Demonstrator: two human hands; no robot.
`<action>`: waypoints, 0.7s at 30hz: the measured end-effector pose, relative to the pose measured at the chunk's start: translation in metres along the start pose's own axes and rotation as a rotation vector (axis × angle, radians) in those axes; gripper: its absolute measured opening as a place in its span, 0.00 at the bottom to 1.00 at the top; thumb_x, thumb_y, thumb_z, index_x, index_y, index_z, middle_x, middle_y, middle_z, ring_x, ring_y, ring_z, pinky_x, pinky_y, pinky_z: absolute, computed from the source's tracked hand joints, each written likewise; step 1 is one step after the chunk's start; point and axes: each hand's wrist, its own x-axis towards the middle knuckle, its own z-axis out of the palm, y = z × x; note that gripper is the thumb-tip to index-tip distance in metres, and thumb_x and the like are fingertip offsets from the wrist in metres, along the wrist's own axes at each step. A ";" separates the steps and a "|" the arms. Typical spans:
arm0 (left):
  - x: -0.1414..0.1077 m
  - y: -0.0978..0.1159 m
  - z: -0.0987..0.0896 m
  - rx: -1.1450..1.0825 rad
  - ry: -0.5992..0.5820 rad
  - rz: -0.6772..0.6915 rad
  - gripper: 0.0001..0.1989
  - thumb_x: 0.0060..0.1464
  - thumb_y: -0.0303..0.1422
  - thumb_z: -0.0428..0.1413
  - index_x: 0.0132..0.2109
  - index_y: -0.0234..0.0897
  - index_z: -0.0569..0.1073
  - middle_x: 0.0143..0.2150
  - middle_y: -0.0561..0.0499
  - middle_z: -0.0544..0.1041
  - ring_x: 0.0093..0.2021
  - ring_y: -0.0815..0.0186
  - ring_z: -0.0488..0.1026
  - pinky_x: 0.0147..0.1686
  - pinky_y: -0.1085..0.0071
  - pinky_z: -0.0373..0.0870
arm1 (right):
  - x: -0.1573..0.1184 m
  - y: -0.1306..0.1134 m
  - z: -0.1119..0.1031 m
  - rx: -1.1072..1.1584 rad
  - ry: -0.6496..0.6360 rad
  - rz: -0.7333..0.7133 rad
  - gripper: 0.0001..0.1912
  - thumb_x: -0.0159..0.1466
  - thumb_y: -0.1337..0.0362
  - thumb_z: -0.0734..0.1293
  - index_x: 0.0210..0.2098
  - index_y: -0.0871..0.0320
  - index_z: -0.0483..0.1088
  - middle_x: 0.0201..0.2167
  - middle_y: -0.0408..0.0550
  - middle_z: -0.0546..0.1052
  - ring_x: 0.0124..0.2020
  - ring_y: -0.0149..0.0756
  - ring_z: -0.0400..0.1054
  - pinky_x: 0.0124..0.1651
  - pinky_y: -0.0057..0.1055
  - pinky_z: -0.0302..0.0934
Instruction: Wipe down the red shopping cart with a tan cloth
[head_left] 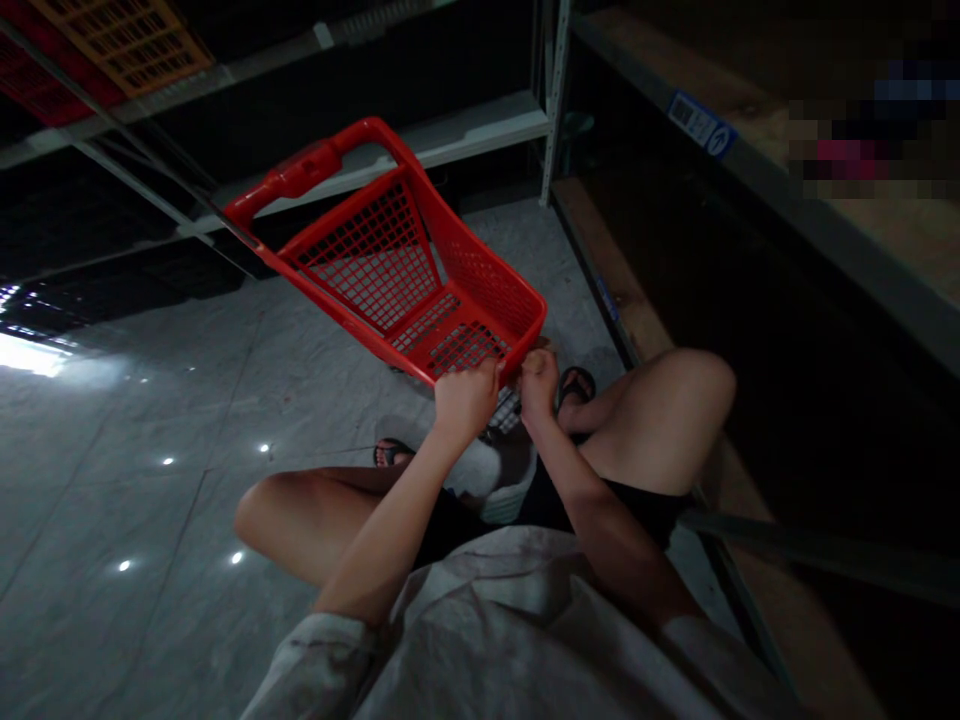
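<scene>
A red plastic shopping cart [491, 275] with grid walls stands tilted in the view, its near end between my bent knees and its handle [304, 170] pointing away to the upper left. My left hand [469, 402] is closed over the near rim, knuckles up. Just to its right, my right hand [538, 385] makes a fist against the outside of the near end, close to the corner. What its fingers hold is hidden. Inside, the basket shows only its grid floor. Part of a dark lower frame [506, 412] shows beneath my hands.
Wooden-decked shelving [757, 165] with a blue-and-white label [701, 125] runs along the right. Metal racks [487, 125] line the back. An orange crate [131, 45] and a red crate [45, 65] sit at upper left. Grey concrete floor [202, 430] spreads to the left.
</scene>
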 end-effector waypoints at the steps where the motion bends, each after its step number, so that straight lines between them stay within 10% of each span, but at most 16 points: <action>1: 0.002 0.004 0.000 -0.001 0.000 -0.007 0.25 0.73 0.43 0.37 0.53 0.39 0.77 0.37 0.40 0.83 0.40 0.53 0.83 0.38 0.64 0.73 | 0.008 -0.008 -0.002 0.020 0.009 0.000 0.08 0.57 0.61 0.60 0.36 0.54 0.65 0.33 0.42 0.71 0.37 0.36 0.64 0.44 0.33 0.62; 9: 0.014 0.019 -0.008 -0.032 -0.042 0.009 0.23 0.73 0.42 0.39 0.55 0.39 0.76 0.39 0.41 0.84 0.41 0.53 0.83 0.39 0.64 0.74 | 0.008 -0.020 -0.013 0.114 0.040 -0.002 0.12 0.55 0.61 0.64 0.39 0.53 0.67 0.38 0.43 0.73 0.42 0.37 0.67 0.49 0.34 0.62; 16: -0.002 -0.030 -0.005 -0.136 0.083 0.341 0.23 0.74 0.39 0.39 0.67 0.42 0.68 0.56 0.44 0.81 0.52 0.61 0.80 0.50 0.68 0.72 | 0.003 0.014 -0.001 0.034 0.030 0.137 0.11 0.52 0.66 0.61 0.36 0.54 0.65 0.34 0.44 0.72 0.39 0.38 0.65 0.50 0.38 0.62; 21: 0.000 -0.047 0.008 0.019 0.130 0.286 0.26 0.73 0.40 0.37 0.58 0.36 0.76 0.43 0.39 0.83 0.43 0.56 0.80 0.45 0.62 0.70 | 0.048 -0.019 0.002 0.082 0.026 0.036 0.16 0.52 0.66 0.62 0.41 0.55 0.67 0.39 0.44 0.74 0.41 0.36 0.67 0.49 0.34 0.63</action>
